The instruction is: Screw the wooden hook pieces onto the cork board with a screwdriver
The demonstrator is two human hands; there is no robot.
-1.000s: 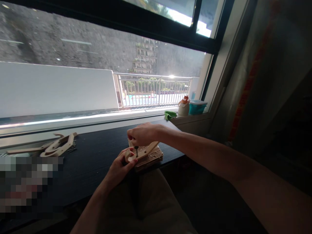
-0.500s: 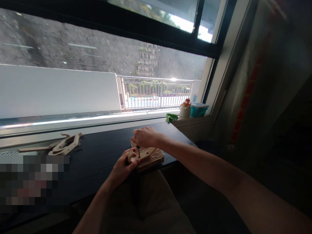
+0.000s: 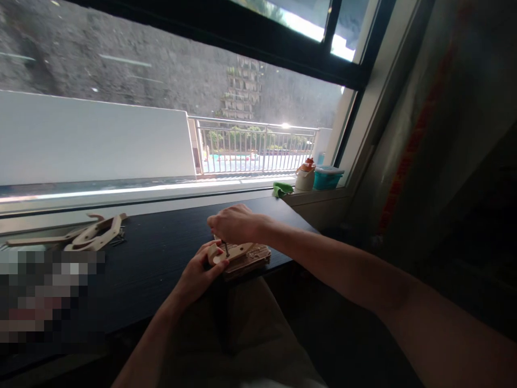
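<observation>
My left hand (image 3: 198,274) pinches the curled end of a pale wooden hook (image 3: 236,254) between thumb and fingers. The hook lies flat on a rough brown block (image 3: 257,261) near the table's front edge, and a dark hole shows in its middle. Above it, my right hand (image 3: 236,223) is closed in a fist around what looks like a screwdriver (image 3: 226,250). Its thin dark shaft points down onto the hook, close to my left thumb. The handle is hidden in the fist, and the tip's exact contact is too small to make out.
On the dark table (image 3: 161,258), several pale wooden pieces (image 3: 97,234) lie at the left with small metal screws (image 3: 120,236) beside them. A green cloth (image 3: 281,189), a cream bottle with an orange top (image 3: 305,178) and a teal box (image 3: 328,178) stand by the window.
The view has shifted slightly, so everything sits a little further left and up. My right fist has turned a little on the tool; my left hand keeps its hold on the hook.
</observation>
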